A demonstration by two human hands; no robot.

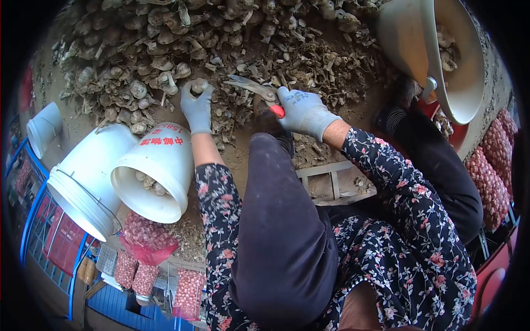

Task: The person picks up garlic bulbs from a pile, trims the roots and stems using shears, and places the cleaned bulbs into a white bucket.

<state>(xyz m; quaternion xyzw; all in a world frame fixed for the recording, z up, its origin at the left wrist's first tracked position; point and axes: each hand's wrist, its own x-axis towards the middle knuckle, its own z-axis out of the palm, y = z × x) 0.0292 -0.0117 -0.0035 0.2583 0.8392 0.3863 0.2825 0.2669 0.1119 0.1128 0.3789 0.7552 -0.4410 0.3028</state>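
One part-covered garlic bulb (199,85) pinched in the left hand (197,112); shears (253,87), handles (277,112) mostly hidden, clasped in the right hand (305,112).

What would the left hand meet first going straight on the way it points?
Likely the garlic heap, beyond the garlic bulb in the left hand; one view leaves the depth unclear.

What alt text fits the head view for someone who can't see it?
The gloved left hand holds a garlic bulb and the gloved right hand holds red-handled shears, beside a garlic heap. At left is a white bucket with red lettering, bulbs inside.
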